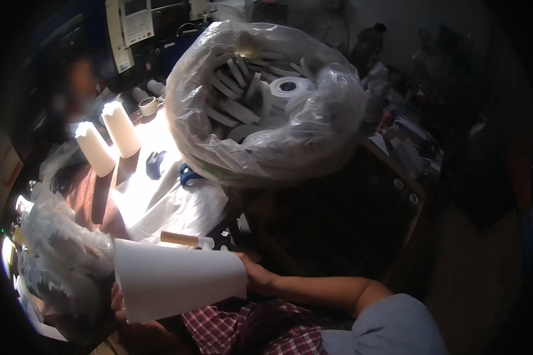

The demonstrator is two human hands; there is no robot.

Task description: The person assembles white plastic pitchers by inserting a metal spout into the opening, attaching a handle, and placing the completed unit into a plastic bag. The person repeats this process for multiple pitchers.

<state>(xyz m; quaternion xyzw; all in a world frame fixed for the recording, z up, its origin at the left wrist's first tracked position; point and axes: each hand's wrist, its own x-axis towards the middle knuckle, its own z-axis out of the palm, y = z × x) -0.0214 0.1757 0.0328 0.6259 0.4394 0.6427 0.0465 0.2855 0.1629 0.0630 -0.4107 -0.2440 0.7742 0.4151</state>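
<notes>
A white tapered tub (177, 281) lies on its side across the space in front of me, its wide end to the left and its narrow end to the right. My right hand (256, 274) grips the narrow end, its fingers partly hidden behind it. At the wide end, my left hand (130, 316) is closed around the lower rim, in shadow. Just beyond the tub is a brown cardboard tube (179, 238). A crumpled clear plastic bag (65, 254) lies close to the wide end on the left.
A large clear plastic bag (237, 157) full of white ring-shaped parts stands ahead. Two white cylinders with notched tops (95, 149) stand on the sunlit table, near a tape roll (148, 106) and a blue tape dispenser (155, 165). Another person (80, 89) is at the far left.
</notes>
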